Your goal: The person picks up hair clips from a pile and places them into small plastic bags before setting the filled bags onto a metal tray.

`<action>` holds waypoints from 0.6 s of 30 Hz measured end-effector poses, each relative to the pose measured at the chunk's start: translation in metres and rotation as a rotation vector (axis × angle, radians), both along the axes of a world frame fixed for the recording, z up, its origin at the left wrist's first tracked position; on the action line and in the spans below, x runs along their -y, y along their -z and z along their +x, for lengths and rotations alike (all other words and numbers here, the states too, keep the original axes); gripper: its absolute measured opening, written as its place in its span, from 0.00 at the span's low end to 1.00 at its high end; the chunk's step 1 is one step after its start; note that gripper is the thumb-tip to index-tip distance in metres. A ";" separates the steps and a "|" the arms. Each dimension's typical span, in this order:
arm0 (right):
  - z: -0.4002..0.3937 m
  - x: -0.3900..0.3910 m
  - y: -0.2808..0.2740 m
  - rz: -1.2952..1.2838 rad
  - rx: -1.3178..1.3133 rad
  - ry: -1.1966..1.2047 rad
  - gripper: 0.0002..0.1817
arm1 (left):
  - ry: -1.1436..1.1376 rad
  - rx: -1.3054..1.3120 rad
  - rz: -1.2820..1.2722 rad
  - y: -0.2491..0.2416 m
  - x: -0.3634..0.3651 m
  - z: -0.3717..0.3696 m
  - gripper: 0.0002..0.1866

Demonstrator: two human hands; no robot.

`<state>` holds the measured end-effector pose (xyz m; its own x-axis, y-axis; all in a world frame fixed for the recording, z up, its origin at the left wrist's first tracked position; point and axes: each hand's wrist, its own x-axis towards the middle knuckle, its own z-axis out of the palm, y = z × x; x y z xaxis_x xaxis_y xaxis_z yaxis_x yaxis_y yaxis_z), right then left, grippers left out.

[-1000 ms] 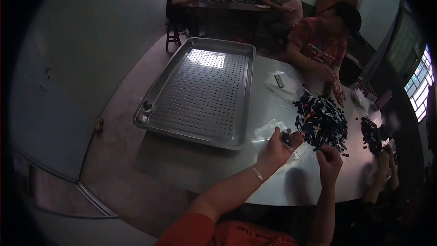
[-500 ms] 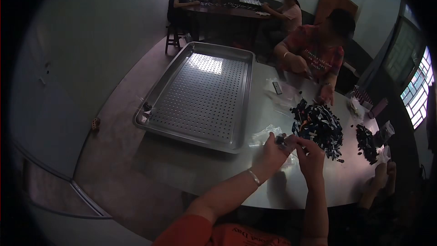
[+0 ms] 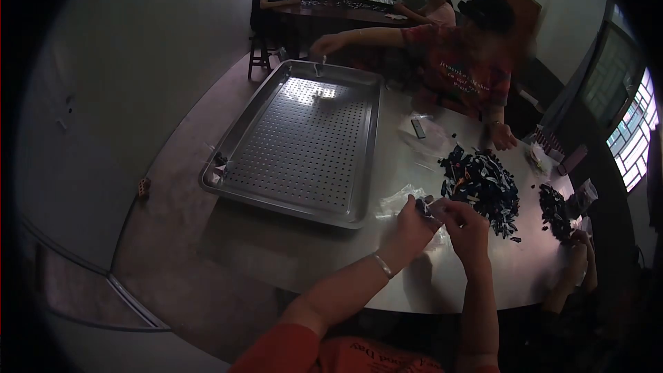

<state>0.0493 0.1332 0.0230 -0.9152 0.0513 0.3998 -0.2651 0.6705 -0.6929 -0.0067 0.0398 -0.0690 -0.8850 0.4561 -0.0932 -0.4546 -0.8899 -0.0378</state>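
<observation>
My left hand [image 3: 413, 224], with a bangle at its wrist, is closed around a small dark piece [image 3: 423, 208]. My right hand [image 3: 467, 226] pinches the edge of a small clear bag [image 3: 437, 211] beside that piece. Whether the piece is inside the bag is too small to tell. Both hands are above the metal table, close together. Clear plastic bags [image 3: 402, 202] lie just behind my left hand. A large pile of small dark pieces [image 3: 480, 186] lies behind and right of my right hand.
A perforated metal tray [image 3: 276, 213] stands left of my hands. Across the table, a person [image 3: 459, 62] reaches over its far edge. Another person's hands [image 3: 579, 255] are at the right, near a smaller dark pile [image 3: 554, 211]. Two people sit at a far table [image 3: 331, 15].
The person across the table has swung an arm left to the tray's far edge, where a small item hangs below the hand. My hands have barely moved.
</observation>
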 end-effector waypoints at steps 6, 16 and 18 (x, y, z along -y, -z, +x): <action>-0.003 0.000 0.004 -0.020 -0.164 -0.086 0.09 | -0.013 0.003 -0.009 -0.003 0.002 0.001 0.29; 0.012 -0.008 0.020 -0.246 0.075 0.067 0.31 | -0.079 0.001 0.012 -0.017 0.003 0.003 0.28; 0.008 -0.009 0.024 -0.295 0.057 0.031 0.29 | -0.060 -0.039 -0.021 -0.014 0.001 0.006 0.27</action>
